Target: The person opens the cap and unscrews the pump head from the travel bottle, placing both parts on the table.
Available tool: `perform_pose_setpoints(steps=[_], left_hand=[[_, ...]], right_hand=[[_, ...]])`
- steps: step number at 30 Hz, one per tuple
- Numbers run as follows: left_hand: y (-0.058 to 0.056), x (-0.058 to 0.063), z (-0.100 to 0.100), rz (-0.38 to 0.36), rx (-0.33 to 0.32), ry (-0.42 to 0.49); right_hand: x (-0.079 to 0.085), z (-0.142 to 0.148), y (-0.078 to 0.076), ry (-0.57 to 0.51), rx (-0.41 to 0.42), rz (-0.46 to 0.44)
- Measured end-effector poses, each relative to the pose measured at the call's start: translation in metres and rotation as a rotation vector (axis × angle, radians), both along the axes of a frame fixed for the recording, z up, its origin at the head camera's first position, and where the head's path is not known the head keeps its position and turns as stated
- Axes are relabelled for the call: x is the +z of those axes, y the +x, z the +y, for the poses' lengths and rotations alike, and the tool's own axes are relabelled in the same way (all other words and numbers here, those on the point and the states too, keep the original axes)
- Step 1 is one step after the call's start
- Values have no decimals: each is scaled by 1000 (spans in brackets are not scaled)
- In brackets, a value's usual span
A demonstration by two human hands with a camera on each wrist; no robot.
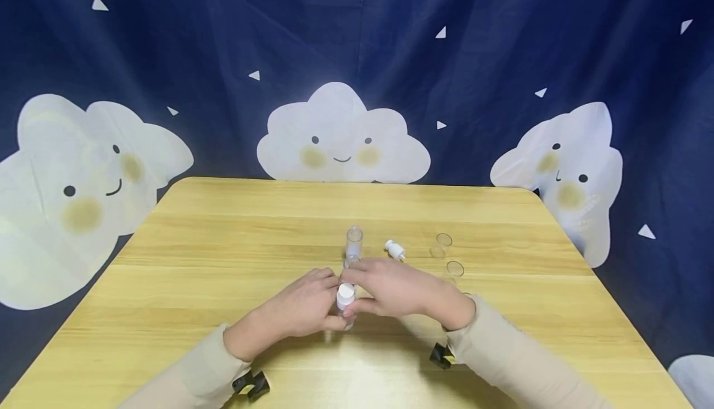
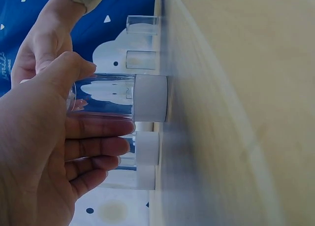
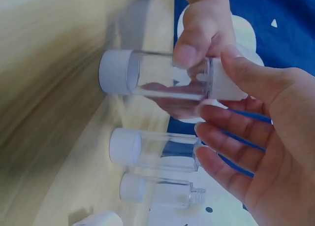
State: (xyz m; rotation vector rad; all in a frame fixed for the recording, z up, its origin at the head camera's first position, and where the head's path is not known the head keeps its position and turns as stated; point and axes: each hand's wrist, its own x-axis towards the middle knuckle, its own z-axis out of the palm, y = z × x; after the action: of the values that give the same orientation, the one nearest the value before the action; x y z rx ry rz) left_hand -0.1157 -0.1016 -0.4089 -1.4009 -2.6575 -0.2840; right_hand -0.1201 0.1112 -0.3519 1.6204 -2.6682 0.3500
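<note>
A clear bottle (image 3: 157, 76) with a white base stands upright on the table between both hands. My left hand (image 1: 309, 302) holds its clear body, with the thumb on one side and fingers on the other. My right hand (image 1: 393, 288) pinches the white cap (image 1: 346, 292) on top of that bottle between thumb and fingers. Just beyond stand two more clear bottles with white bases, a nearer bottle (image 3: 167, 151) and a farther bottle (image 1: 354, 241). The farther one shows a bare threaded neck in the right wrist view.
A white pump head (image 1: 395, 250) lies on the wooden table (image 1: 251, 223) beyond my right hand. Several clear open cylinders stand to the right, among them a far cylinder (image 1: 444, 240) and a nearer cylinder (image 1: 455, 268). A blue curtain (image 1: 223, 25) with clouds hangs behind.
</note>
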Motion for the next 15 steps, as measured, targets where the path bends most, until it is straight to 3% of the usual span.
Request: perform_pose_setpoints(steps=[4, 9, 15], left_hand=[[0, -1, -1, 21, -9, 6], [-1, -2, -1, 46, -13, 3], [0, 0, -1, 31, -1, -26]], right_hand=[[4, -1, -1, 33, -6, -44], [3, -1, 6, 23, -85, -51], [-4, -2, 22, -25, -229, 122]])
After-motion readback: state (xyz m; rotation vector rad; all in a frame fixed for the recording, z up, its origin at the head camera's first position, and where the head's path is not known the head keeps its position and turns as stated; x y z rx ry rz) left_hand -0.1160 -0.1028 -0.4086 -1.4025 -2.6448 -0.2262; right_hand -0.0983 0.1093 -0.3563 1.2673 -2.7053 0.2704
